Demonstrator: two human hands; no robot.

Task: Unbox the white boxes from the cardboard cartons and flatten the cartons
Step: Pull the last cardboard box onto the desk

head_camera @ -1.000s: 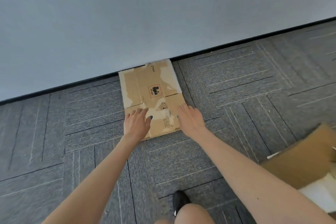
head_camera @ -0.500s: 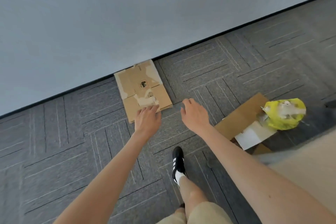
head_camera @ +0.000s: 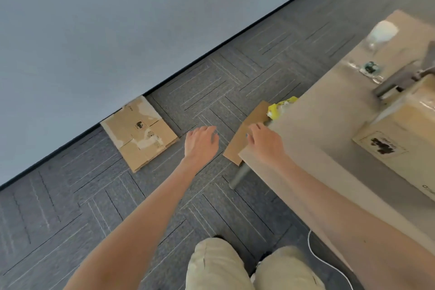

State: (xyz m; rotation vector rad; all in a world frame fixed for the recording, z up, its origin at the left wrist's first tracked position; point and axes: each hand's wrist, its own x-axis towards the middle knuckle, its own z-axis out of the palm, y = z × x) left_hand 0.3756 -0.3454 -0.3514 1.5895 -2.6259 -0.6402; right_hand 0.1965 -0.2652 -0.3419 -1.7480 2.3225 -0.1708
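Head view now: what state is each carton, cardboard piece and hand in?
flattened carton: folded flat on the carpet by the wall, no hand on it.
cardboard piece: flat on the carpet, partly under the table.
closed carton: upright on the table, flaps shut.
yellow wrapper: crumpled, beside the table edge.
left hand: open, empty, above the carpet.
right hand: relaxed, empty, over the table corner.

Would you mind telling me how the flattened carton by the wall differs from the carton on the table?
The carton by the wall lies flattened on the carpet; the carton on the table stands as a full box. The wall carton shows pale torn patches; the table carton looks smooth, with glossy tape. Both are brown cardboard with a dark printed mark.
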